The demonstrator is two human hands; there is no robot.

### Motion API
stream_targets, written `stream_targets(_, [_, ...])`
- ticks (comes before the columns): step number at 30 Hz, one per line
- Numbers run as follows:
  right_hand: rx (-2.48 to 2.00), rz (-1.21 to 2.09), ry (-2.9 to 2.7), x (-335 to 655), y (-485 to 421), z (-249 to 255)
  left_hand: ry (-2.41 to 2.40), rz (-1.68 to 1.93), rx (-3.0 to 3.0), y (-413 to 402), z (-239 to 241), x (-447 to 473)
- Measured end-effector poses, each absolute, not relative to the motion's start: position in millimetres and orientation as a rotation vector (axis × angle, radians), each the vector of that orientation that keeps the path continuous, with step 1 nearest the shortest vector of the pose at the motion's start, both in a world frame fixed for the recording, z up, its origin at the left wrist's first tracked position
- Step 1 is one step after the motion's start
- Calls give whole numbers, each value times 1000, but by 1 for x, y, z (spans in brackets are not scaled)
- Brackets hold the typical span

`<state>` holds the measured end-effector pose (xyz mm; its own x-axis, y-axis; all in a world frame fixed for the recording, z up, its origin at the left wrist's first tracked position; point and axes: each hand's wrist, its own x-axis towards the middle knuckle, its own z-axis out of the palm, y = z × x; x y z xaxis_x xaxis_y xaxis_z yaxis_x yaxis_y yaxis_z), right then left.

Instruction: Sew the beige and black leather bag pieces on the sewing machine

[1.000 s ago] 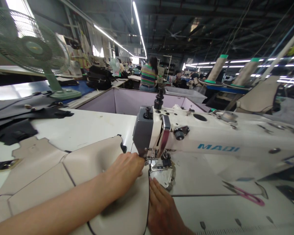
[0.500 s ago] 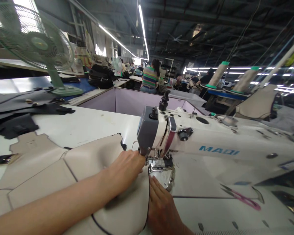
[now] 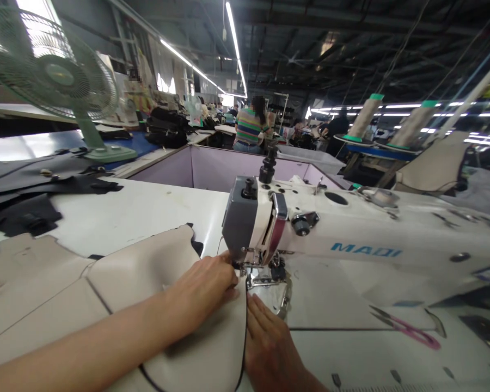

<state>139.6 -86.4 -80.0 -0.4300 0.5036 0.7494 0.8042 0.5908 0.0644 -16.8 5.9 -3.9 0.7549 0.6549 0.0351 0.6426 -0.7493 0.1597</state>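
Note:
A large beige leather-like panel [image 3: 139,272] with dark seams and dark edge trim lies across the bed of a white sewing machine [image 3: 351,228]. My left hand [image 3: 206,283] is closed on the panel just left of the presser foot [image 3: 251,272]; its fingertips are partly hidden behind the machine head and the hand itself. Along the panel's dark-trimmed right edge lies my right hand [image 3: 271,343], fingers stretched out flat and touching that edge. A shiny metal plate [image 3: 269,296] sits in front of the needle area, close to the right fingertips.
Pink-handled scissors [image 3: 410,326] lie on the table at the right. Dark cut pieces [image 3: 24,185] are piled at the left, near a green fan [image 3: 61,76]. Thread cones [image 3: 363,120] stand behind the machine. A person in a striped top [image 3: 248,128] is farther back.
The panel's far corner and left part have shifted a little leftward relative to the machine. Both hands stay near the presser foot. The whole view has moved slightly.

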Motion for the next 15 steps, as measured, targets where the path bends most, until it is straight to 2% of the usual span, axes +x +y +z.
stream_targets(15, [-1077,-628,-1909,127,-90,-81,883,197,2780,8,-14,-15])
